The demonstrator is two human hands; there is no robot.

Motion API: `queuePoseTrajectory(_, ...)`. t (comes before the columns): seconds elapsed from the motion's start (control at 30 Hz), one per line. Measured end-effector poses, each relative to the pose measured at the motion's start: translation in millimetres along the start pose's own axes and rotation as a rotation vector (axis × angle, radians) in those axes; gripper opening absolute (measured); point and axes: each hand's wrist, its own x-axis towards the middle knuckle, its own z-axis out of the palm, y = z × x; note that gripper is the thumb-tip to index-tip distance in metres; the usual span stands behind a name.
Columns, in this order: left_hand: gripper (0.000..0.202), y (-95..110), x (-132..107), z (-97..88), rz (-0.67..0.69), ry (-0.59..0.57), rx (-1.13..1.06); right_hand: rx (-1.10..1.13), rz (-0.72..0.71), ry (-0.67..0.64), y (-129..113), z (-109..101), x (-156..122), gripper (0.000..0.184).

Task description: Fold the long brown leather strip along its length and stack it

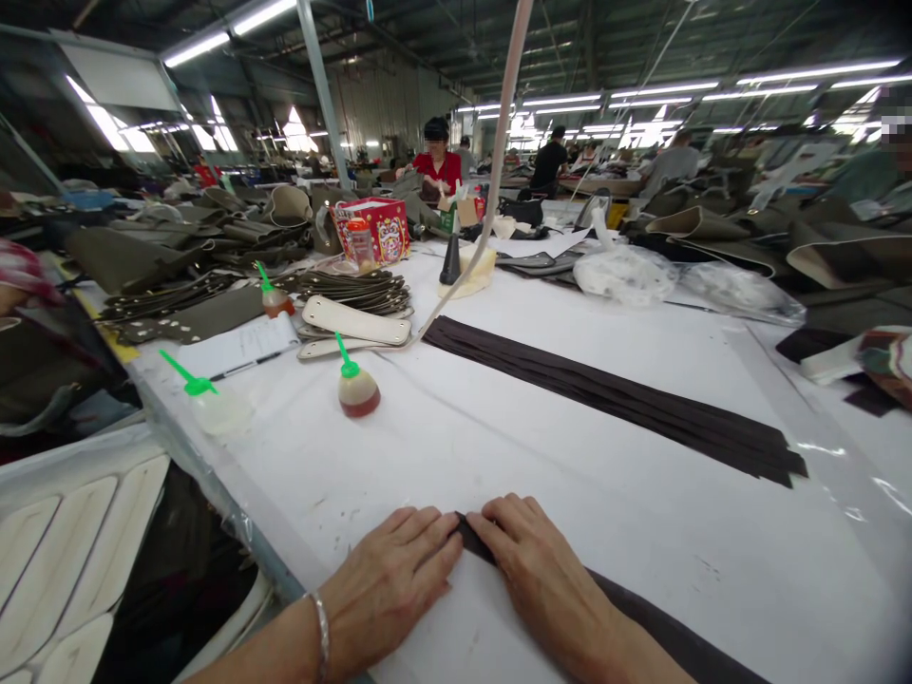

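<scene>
A long dark brown fabric strip (648,608) lies on the white table and runs under my right forearm toward the lower right. Its near end shows between my two hands. My left hand (399,575), with a bracelet on the wrist, presses its fingertips at the very tip of the strip. Just to the right, my right hand (531,560) has its fingers closed down over the same end. The fingertips of both hands almost meet, and part of the strip's end is hidden beneath them. Beyond them lies a stack of similar dark strips (613,389).
Squeeze bottles with green nozzles, one holding reddish liquid (360,394), stand left of centre. Behind are pale straps (356,321), a notepad (238,344) and a red box (389,228). A hose (491,190) hangs over the table. Pale panels (78,551) fill a bin at lower left.
</scene>
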Motion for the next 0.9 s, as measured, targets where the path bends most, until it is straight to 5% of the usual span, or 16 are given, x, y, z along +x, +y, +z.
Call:
queuePoseTrajectory(0.53,0.033,-8.1,-0.7,-10.0,-0.075,-0.046,-0.066,-0.219,-0.091,-0.112,-5.1,-1.7,2.0,0.027)
queuePoseTrajectory(0.9,0.034,-16.0,-3.8,-16.3,-0.085,-0.056,-0.063,-0.267,-0.104,-0.187,-8.7,-5.8,2.8,0.048)
